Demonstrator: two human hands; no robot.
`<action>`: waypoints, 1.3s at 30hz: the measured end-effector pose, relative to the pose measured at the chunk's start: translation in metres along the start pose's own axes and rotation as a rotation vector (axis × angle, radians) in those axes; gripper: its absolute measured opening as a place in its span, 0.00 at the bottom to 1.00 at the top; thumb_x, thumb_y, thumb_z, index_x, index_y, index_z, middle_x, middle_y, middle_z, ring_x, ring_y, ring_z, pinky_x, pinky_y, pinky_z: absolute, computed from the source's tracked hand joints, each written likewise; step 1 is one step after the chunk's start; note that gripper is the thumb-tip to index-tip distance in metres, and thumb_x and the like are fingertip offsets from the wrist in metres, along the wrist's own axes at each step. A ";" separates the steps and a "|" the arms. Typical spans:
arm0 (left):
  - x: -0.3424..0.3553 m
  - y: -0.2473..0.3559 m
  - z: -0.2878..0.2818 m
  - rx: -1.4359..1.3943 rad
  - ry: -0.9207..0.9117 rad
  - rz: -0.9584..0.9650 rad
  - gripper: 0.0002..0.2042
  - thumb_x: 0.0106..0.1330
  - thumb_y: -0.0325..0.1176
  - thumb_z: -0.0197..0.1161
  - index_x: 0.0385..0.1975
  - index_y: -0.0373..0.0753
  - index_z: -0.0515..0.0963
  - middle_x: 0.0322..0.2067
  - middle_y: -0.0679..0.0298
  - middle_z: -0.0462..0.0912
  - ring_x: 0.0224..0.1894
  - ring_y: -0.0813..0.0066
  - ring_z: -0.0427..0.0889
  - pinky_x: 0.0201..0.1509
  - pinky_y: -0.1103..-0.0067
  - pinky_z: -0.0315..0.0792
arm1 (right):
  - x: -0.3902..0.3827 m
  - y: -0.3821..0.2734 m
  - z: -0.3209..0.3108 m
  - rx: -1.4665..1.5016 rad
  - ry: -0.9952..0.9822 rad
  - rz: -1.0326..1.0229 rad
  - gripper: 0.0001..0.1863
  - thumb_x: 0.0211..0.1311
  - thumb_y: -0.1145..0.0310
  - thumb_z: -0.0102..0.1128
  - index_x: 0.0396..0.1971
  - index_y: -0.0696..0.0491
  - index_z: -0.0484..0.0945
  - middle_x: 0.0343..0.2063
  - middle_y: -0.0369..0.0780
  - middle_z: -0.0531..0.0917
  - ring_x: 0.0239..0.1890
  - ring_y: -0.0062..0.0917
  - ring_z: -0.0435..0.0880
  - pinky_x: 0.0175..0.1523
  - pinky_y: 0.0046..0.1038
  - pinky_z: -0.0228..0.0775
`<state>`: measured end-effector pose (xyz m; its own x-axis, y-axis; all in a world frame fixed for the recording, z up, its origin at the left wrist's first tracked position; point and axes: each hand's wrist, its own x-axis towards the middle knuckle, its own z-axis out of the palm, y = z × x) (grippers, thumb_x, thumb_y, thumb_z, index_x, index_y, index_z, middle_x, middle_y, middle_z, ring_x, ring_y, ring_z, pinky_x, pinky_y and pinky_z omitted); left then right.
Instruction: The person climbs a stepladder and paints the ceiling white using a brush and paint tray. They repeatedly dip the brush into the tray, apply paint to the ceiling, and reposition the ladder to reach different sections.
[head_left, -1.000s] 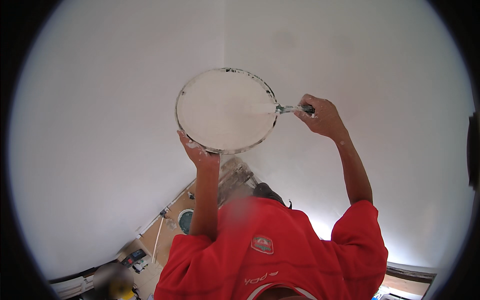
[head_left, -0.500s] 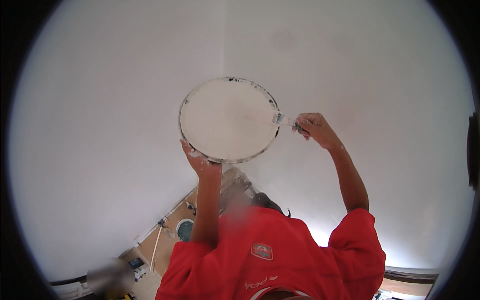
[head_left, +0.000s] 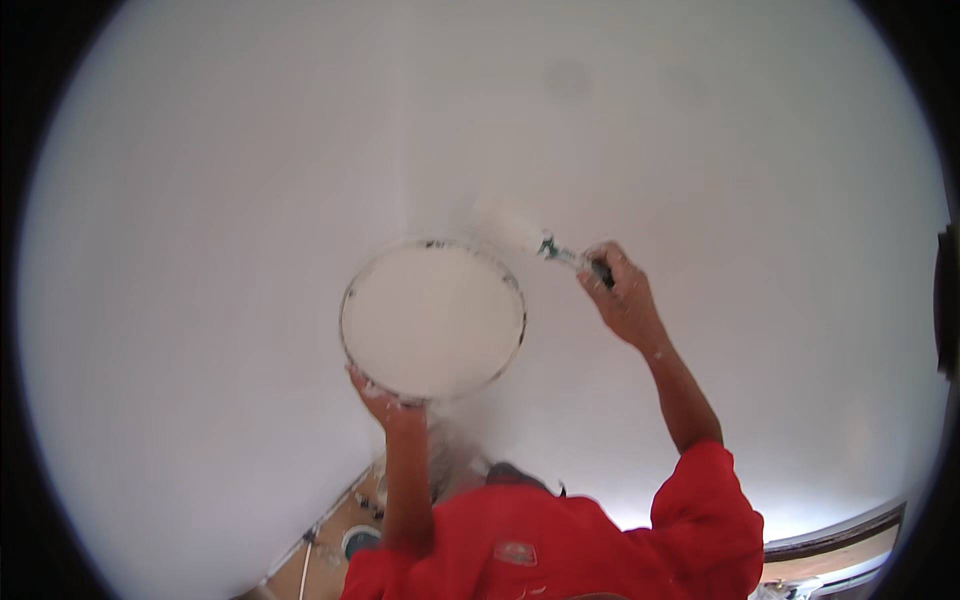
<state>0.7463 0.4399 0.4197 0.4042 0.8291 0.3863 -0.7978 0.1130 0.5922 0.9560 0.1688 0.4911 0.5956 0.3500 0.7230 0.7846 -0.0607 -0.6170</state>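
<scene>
A round paint bucket (head_left: 432, 322), its dark rim smeared white, shows a broad pale surface of paint from above. My left hand (head_left: 378, 402) supports it at the near left edge; most of those fingers are hidden beneath it. Beyond the bucket's far right side, my right hand (head_left: 622, 292) is closed round the handle of a paintbrush (head_left: 550, 247). Its wide, pale end is blurred against the white wall, and I cannot tell whether it touches. White smears mark both hands.
Two white walls (head_left: 680, 170) meet at a corner in front of me. Down at the lower left, a dark round container (head_left: 360, 541) and a thin white strip (head_left: 306, 565) lie on the brown floor. A brown-edged opening (head_left: 835, 540) shows at the lower right.
The paintbrush has come out of the bucket and moved up beside the wall. The bucket and my left hand have shifted lower and slightly left; my body's view has dropped too.
</scene>
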 end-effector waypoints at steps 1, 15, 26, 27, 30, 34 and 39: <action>-0.003 0.004 0.003 0.071 -0.050 0.046 0.28 0.71 0.51 0.55 0.66 0.42 0.64 0.64 0.59 0.69 0.64 0.60 0.71 0.66 0.59 0.68 | 0.002 -0.011 -0.012 -0.075 0.083 -0.035 0.12 0.65 0.64 0.61 0.42 0.55 0.74 0.29 0.46 0.81 0.29 0.39 0.80 0.37 0.36 0.74; -0.090 0.082 0.029 0.140 0.011 0.029 0.30 0.76 0.59 0.36 0.67 0.42 0.60 0.65 0.56 0.65 0.63 0.58 0.70 0.64 0.58 0.72 | 0.126 -0.093 -0.217 0.378 0.515 -0.078 0.09 0.70 0.69 0.52 0.36 0.59 0.68 0.23 0.38 0.76 0.19 0.15 0.70 0.24 0.20 0.64; -0.096 0.061 0.031 0.249 -0.078 0.121 0.31 0.76 0.58 0.36 0.67 0.40 0.58 0.66 0.54 0.63 0.65 0.57 0.69 0.63 0.56 0.74 | 0.216 -0.089 -0.280 0.692 0.599 -0.050 0.09 0.62 0.74 0.53 0.33 0.57 0.61 0.20 0.37 0.71 0.15 0.14 0.66 0.15 0.21 0.56; -0.097 0.061 0.029 0.210 -0.016 0.087 0.31 0.76 0.58 0.36 0.67 0.39 0.58 0.66 0.54 0.63 0.65 0.57 0.69 0.63 0.56 0.74 | 0.217 -0.091 -0.283 0.695 0.603 -0.058 0.08 0.62 0.75 0.52 0.33 0.57 0.61 0.20 0.37 0.71 0.15 0.14 0.66 0.15 0.21 0.56; -0.096 0.061 0.024 0.154 0.077 0.033 0.32 0.76 0.58 0.35 0.67 0.38 0.58 0.66 0.55 0.63 0.65 0.57 0.69 0.63 0.57 0.73 | 0.221 -0.098 -0.291 0.685 0.636 -0.071 0.08 0.61 0.76 0.52 0.32 0.57 0.61 0.19 0.37 0.70 0.15 0.14 0.65 0.15 0.22 0.55; -0.092 0.058 0.021 0.162 0.005 0.055 0.32 0.76 0.58 0.35 0.67 0.38 0.58 0.66 0.55 0.63 0.65 0.57 0.69 0.64 0.57 0.73 | 0.228 -0.103 -0.291 0.697 0.583 -0.015 0.09 0.62 0.74 0.55 0.32 0.56 0.63 0.20 0.37 0.72 0.14 0.14 0.62 0.17 0.22 0.52; -0.086 0.055 0.020 0.140 0.079 0.011 0.32 0.76 0.59 0.36 0.67 0.38 0.58 0.66 0.54 0.62 0.65 0.57 0.69 0.64 0.57 0.72 | 0.244 -0.096 -0.279 0.741 0.535 -0.035 0.07 0.60 0.77 0.51 0.27 0.56 0.62 0.18 0.36 0.70 0.13 0.16 0.64 0.15 0.23 0.53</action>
<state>0.6767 0.3636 0.4329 0.3554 0.8707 0.3400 -0.7294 0.0309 0.6834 1.0734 -0.0009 0.8134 0.7188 -0.1511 0.6786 0.6027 0.6220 -0.4999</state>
